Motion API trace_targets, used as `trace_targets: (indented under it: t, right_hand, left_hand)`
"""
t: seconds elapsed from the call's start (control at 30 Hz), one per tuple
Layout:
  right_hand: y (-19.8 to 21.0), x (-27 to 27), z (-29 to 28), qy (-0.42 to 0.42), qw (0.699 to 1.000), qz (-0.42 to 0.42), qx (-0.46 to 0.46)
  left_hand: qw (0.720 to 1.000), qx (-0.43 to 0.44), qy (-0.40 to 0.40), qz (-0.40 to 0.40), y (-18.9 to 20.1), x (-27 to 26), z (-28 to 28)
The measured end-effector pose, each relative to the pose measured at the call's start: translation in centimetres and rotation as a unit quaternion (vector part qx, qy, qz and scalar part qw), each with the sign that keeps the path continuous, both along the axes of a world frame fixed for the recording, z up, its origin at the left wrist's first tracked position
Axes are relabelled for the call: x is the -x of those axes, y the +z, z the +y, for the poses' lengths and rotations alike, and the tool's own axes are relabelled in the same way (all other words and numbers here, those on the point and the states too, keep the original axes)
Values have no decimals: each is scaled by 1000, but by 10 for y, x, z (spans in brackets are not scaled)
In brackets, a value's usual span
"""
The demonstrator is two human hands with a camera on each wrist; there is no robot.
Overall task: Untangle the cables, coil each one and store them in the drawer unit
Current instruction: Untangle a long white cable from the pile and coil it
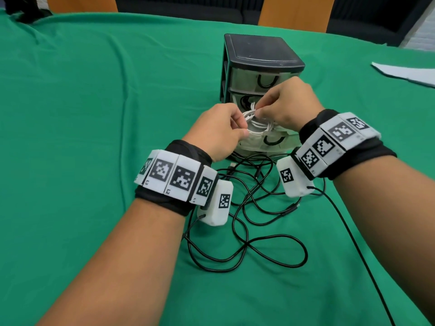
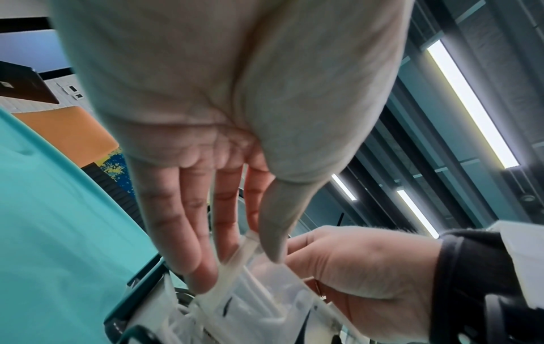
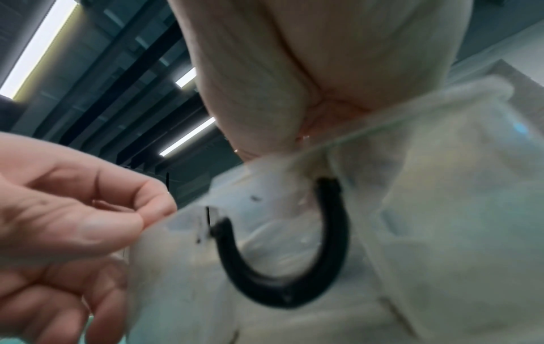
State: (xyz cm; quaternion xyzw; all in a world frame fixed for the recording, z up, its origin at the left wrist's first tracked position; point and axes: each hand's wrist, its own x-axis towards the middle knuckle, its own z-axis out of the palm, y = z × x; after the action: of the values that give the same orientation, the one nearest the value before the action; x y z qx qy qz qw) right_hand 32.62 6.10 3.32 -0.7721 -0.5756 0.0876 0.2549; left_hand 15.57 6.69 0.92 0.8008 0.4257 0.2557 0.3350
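Observation:
A coiled white cable (image 1: pixel 259 123) hangs just above the pulled-out bottom drawer (image 1: pixel 266 142) of the black drawer unit (image 1: pixel 259 52). My left hand (image 1: pixel 226 128) holds the coil's left side with curled fingers, its thumb by the drawer rim (image 2: pixel 235 258). From the right, my right hand (image 1: pixel 287 104) pinches the top of the coil. Black cables (image 1: pixel 254 208) lie tangled on the green cloth in front of the unit, under my wrists. In the right wrist view the drawer's black U-shaped handle (image 3: pixel 282 267) fills the middle and my left hand (image 3: pixel 73 221) shows at the left.
The two upper drawers (image 1: pixel 256 81) are closed, each with dark cable showing through the translucent front. The green tablecloth (image 1: pixel 94 114) spreads wide to the left. White paper (image 1: pixel 407 74) lies at the far right. Wooden chair backs (image 1: pixel 296 12) stand beyond the table.

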Motion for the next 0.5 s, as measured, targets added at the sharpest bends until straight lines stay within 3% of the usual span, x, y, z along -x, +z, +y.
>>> trace_targets:
  t: [0.5]
  right_hand:
    - [20, -3, -19, -19, 995, 62, -82]
  left_hand:
    - [999, 7, 28, -29, 15, 6, -6]
